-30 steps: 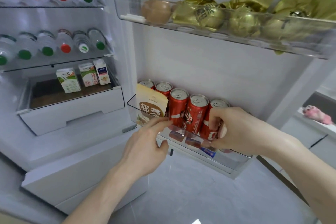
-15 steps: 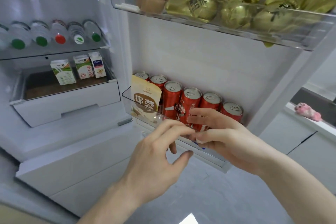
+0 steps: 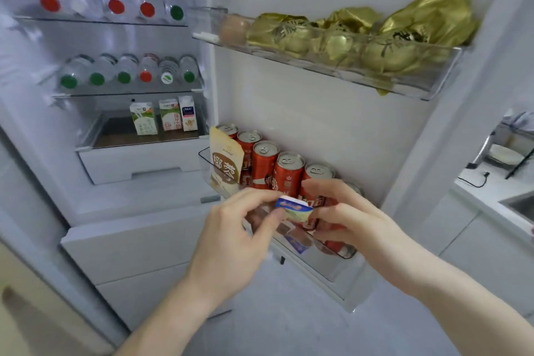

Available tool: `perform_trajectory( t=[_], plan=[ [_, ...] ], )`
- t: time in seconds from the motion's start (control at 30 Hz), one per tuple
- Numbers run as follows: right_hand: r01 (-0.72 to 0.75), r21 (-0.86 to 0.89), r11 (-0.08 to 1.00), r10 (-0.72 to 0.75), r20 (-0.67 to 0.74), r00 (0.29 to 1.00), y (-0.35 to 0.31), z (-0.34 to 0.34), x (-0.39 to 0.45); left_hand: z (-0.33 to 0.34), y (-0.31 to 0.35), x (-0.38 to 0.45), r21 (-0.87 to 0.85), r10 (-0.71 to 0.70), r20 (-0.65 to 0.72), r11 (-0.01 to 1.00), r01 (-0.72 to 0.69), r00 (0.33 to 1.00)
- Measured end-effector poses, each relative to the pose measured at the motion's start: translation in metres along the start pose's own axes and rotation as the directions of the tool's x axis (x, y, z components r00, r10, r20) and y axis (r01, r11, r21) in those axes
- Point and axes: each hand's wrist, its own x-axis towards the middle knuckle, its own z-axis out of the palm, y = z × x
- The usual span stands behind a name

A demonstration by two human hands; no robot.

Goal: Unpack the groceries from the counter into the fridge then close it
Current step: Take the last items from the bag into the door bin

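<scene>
Head view: a small packet (image 3: 294,209) with a blue-and-white top is pinched between the fingertips of both hands, just in front of the lower door bin (image 3: 335,251) of the open fridge (image 3: 138,243). The left hand (image 3: 237,228) is seen with thumb and forefinger closed on the packet's left edge, so its grip is clenched on the packet; the right hand (image 3: 349,220) is seen with thumb and fingers curled on the right edge, likewise grasping it. Behind the packet a row of red cans (image 3: 289,173) is stood upright in the lower door bin, with a beige pouch (image 3: 225,166) leaning at the bin's left end. Small flat packets (image 3: 297,243) are seen lying on the bin's floor, blurred. In the upper door bin (image 3: 404,82) gold foil-wrapped items (image 3: 384,37) and an egg (image 3: 234,27) are held. Inside the fridge, bottles (image 3: 124,69) are laid on their sides on two glass shelves, caps outward, and three small cartons (image 3: 164,115) are stood on the drawer cover below. At the right edge a white counter (image 3: 474,191) with a black cable is visible.
</scene>
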Motion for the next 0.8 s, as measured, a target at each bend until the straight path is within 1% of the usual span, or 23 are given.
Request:
perform_trajectory(
  t=[0.03,0.07,0.1,0.13,0.2,0.33,0.43,0.5,0.6,0.7,0.8],
  plan=[
    [0.108,-0.177,0.978,-0.116,-0.039,0.992,0.005,-0.009,-0.006,0.004,-0.001,0.001,-0.008,-0.077,-0.011,0.997,0.076,0.997],
    [0.216,-0.327,0.920,-0.247,-0.057,0.967,0.009,-0.019,-0.012,0.007,-0.002,0.002,-0.003,-0.135,-0.010,0.991,0.135,0.991],
    [0.307,-0.429,0.849,-0.365,-0.058,0.929,0.014,-0.029,-0.018,0.011,-0.002,0.003,0.011,-0.176,-0.001,0.984,0.176,0.984],
    [0.367,-0.482,0.795,-0.445,-0.054,0.894,0.018,-0.038,-0.023,0.016,-0.002,0.004,0.032,-0.206,0.012,0.978,0.206,0.978],
    [0.415,-0.488,0.768,-0.500,-0.053,0.864,0.023,-0.054,-0.027,0.027,0.000,0.007,0.078,-0.245,0.039,0.967,0.241,0.969],
    [0.430,-0.550,0.716,-0.523,-0.015,0.852,0.028,-0.070,-0.026,0.053,0.008,0.017,0.231,-0.310,0.086,0.931,0.284,0.947],
    [0.450,-0.560,0.696,-0.526,0.028,0.850,0.028,-0.075,-0.026,0.068,0.009,0.023,0.371,-0.336,0.112,0.887,0.274,0.935],
    [0.434,-0.585,0.685,-0.484,0.079,0.871,0.029,-0.078,-0.026,0.074,0.010,0.025,0.444,-0.344,0.117,0.857,0.261,0.932],
    [0.392,-0.665,0.636,-0.363,0.190,0.912,0.036,-0.079,-0.022,0.078,0.013,0.027,0.515,-0.370,0.146,0.820,0.248,0.918],
    [0.393,-0.724,0.567,-0.315,0.250,0.916,0.041,-0.077,-0.019,0.080,0.017,0.033,0.581,-0.411,0.182,0.778,0.240,0.893],
    [0.403,-0.743,0.534,-0.289,0.288,0.913,0.044,-0.078,-0.016,0.082,0.019,0.040,0.623,-0.455,0.187,0.740,0.253,0.871]
  ],
)
